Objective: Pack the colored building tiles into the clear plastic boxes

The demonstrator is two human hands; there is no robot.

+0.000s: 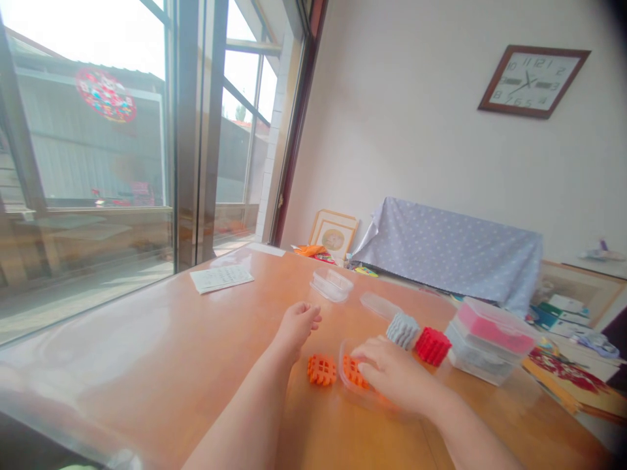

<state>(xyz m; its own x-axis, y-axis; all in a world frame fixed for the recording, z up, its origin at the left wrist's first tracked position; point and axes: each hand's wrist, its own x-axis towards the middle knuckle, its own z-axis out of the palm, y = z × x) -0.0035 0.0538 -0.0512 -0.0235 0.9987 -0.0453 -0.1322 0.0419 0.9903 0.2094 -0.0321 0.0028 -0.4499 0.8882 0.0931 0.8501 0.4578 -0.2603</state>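
One orange block (pixel 322 370) near closed left hand (pixel 300 322); second orange block (pixel 353 371) by right hand (pixel 386 367), grip unclear.

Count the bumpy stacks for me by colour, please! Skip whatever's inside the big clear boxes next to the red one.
Orange: 2, one orange stack on the table and a second orange stack in the clear tub at the right hand
Grey-blue: 1, the grey-blue stack
Red: 1, the red stack
Total: 4

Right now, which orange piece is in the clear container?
The orange piece at your right hand; the other orange piece lies outside, directly on the table.
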